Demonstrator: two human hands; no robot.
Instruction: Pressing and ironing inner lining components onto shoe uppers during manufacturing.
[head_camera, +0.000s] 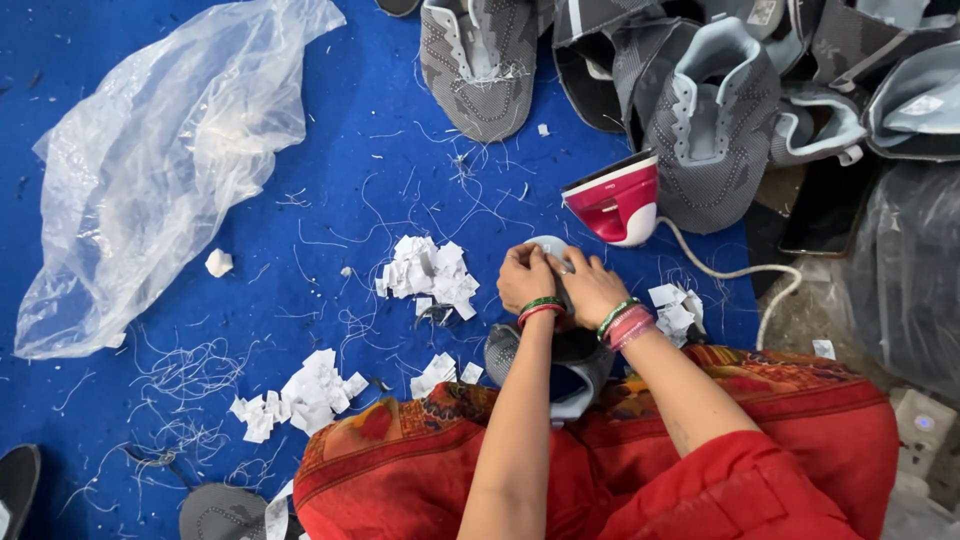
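Grey knit: shoe upper (560, 360) sits in the person's lap, toe end pointing away, over the red-orange garment (600, 450).
Left hand (524, 278): fingers curled tight, pinching the pale round end of the upper (548, 245).
Right hand (592, 288): fingers bent narrow onto the same spot, touching the left hand; exactly what the tips pinch is hidden.
Wrists: green and red bangles on both.
Iron (615, 200): pink-and-white, standing just beyond the hands; cord (740, 272) trails right across the mat.
Mat (300, 200): blue, littered with loose threads.
Paper scraps: white piles at (430, 270), (305, 395) and (675, 308), close around the hands.
Plastic bag (160, 160): clear, crumpled, well left.
Stack of uppers (700, 90): grey, same kind, at the top edge.
Risk 1: iron stands near the knuckles; a reach forward could brush it, likely a burn if it's hot. Can't tell whether it's powered.
Risk 2: cord lies near the right knee; snagging it would tip the iron onto paper and knit.
Risk 3: loose threads could get trapped under whatever is being pressed on.
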